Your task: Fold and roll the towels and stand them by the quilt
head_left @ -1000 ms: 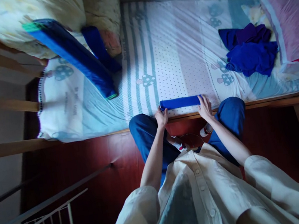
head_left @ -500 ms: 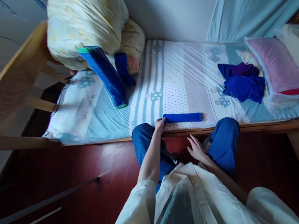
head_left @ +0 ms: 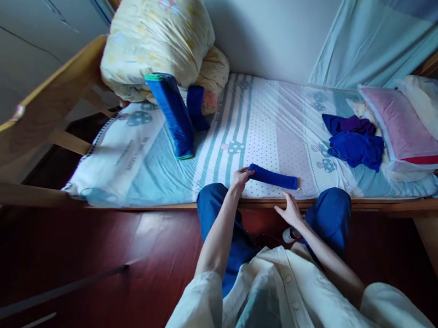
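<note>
My left hand (head_left: 241, 179) is closed on the left end of a narrow folded blue cloth (head_left: 274, 176), which slants down to the right over the edge of the bed. Just below the cloth's right end hovers my right hand (head_left: 290, 210), fingers apart, holding nothing. Further back on the left, a long folded blue cloth with green edges (head_left: 173, 116) leans on a bundled quilt (head_left: 157, 35). Beside it stands a smaller dark blue folded piece (head_left: 197, 107). Crumpled blue and purple cloths (head_left: 355, 145) lie at the right.
The bed (head_left: 261, 118) has a patterned sheet and a wooden front rail. A pink pillow (head_left: 401, 121) rests at its right end, near a hanging light-blue curtain (head_left: 365, 35). A wooden bed end (head_left: 53, 90) rises at the left. Metal bars (head_left: 52, 293) stand at lower left.
My left hand has lifted its end of the narrow blue cloth and turned it to a slant. My right hand has risen toward the cloth's right end. The view has shifted slightly.
</note>
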Action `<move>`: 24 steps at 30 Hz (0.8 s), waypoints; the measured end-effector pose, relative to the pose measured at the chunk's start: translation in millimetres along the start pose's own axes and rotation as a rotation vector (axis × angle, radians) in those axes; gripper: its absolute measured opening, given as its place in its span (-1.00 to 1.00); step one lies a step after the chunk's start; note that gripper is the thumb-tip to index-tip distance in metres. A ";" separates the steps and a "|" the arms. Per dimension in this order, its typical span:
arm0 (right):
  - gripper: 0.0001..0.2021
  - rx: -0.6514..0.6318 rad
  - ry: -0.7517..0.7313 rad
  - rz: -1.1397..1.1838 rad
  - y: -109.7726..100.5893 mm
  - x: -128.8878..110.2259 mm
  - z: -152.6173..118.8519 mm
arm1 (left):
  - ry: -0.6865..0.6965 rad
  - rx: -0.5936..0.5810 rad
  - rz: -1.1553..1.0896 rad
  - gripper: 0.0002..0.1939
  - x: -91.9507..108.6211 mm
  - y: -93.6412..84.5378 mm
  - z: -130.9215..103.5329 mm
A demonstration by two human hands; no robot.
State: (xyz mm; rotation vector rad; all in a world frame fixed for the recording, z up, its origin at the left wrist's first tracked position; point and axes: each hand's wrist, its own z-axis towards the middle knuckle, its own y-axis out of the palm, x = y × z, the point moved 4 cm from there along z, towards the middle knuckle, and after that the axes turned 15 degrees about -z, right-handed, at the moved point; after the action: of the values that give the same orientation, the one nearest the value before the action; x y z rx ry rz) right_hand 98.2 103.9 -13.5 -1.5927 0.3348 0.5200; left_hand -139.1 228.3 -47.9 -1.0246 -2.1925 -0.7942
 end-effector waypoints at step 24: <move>-0.66 -0.197 -0.276 0.329 -12.9 -243.1 236.7 | 0.805 -0.315 0.147 -0.32 166.6 -74.0 -29.7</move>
State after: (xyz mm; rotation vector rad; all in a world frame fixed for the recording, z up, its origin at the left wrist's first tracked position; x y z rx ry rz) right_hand -132.5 316.9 115.5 -1.6363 0.3459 1.0421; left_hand -280.0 244.5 70.3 -0.7942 -1.3217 -1.2420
